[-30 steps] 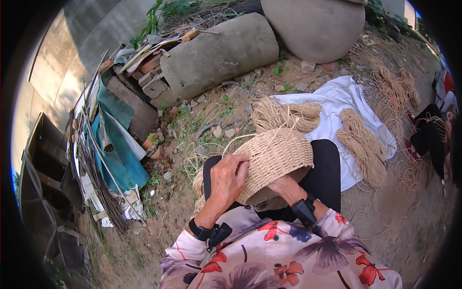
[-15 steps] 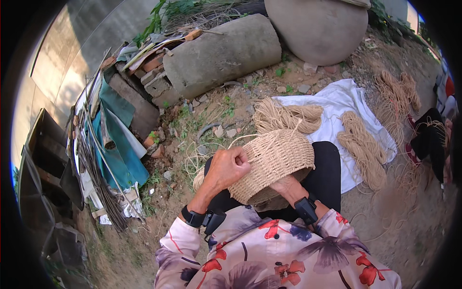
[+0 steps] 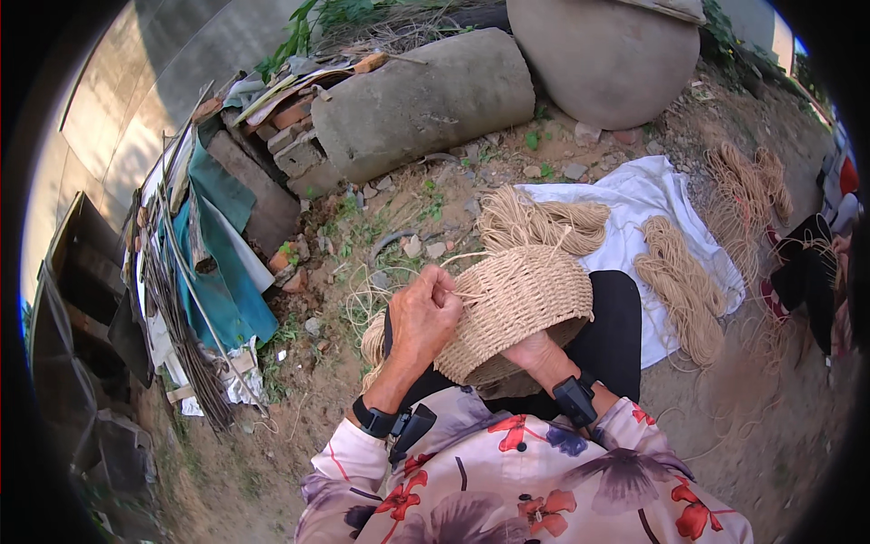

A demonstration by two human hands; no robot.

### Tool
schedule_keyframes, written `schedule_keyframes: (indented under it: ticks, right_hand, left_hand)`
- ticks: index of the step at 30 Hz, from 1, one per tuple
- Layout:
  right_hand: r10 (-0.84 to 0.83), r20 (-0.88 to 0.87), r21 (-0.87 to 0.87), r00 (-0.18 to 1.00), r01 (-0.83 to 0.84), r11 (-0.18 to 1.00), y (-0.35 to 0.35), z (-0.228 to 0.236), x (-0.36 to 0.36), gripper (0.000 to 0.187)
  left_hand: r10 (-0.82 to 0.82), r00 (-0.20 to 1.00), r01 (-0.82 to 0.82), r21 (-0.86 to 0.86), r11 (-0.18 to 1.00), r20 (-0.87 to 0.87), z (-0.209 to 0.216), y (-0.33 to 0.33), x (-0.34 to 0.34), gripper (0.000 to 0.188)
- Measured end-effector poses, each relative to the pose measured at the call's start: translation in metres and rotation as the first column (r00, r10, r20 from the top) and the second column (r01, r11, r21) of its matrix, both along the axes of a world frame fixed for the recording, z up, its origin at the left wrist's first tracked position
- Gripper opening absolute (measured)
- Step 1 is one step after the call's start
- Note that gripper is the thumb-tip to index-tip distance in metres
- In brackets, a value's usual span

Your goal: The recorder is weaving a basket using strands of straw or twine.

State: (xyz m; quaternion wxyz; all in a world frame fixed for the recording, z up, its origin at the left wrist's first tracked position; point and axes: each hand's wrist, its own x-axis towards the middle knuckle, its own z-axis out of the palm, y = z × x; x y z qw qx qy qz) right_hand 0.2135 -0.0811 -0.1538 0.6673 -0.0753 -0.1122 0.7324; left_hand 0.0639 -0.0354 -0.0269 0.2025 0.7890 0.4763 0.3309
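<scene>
While the woven basket (image 3: 530,295) sits tilted over the lap, mouth toward the person, both hands are on it.
Basket is just right of the left hand (image 3: 424,313), whose fingers are curled closed, pinching a thin strand (image 3: 470,296) by the basket's left side; right hand (image 3: 535,351) reaches into the mouth from below, fingers hidden by the wall, so cannot tell how far spread or what they grasp.
</scene>
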Motion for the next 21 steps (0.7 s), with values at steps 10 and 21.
schedule_keyframes:
  ticks: [10,21]
  right_hand:
    - [0.033,0.123,0.025,0.992,-0.036,0.999,-0.003,-0.001,-0.010,0.059]
    - [0.091,0.088,0.056,0.992,-0.096,0.994,-0.008,0.007,-0.018,0.061]
  left_hand:
    - [-0.109,0.917,0.236,-0.302,0.924,0.383,-0.022,0.004,-0.032,0.027]
    - [-0.094,0.867,0.355,-0.474,0.806,0.490,-0.020,0.003,-0.041,0.018]
